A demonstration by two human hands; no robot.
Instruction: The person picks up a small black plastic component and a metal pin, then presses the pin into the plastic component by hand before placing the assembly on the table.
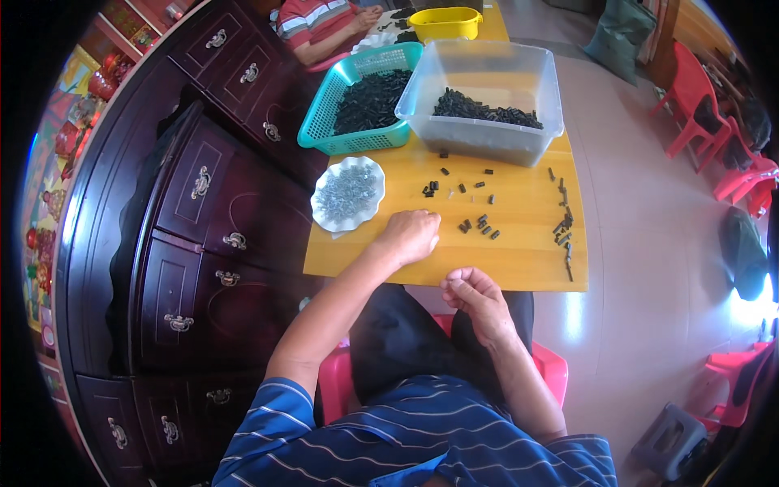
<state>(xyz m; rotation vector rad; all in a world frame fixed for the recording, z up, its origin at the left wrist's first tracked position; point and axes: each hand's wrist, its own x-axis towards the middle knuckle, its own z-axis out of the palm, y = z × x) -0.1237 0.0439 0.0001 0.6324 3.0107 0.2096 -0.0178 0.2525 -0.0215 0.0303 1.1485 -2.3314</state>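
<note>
My left hand [410,235] rests on the yellow table near its front edge, fingers curled inward; whatever they may hold is hidden. At the table's near edge my right hand [479,300] has thumb and fingertips pinched together, with any small thing between them too small to make out. Just beyond the hands lie several short black cylindrical pieces [484,220], loosely scattered. A white scalloped dish [318,213] of small clear pieces [349,192] stands left of my left hand. More black pieces [564,223] form a rough line along the table's right side.
A green basket [312,134] and a clear plastic bin [479,146], both holding black pieces, stand farther back. Beyond them are a yellow tub [446,24] and another person's hand [369,18]. A dark wooden cabinet [219,187] borders the left; red chairs [698,109] stand at right.
</note>
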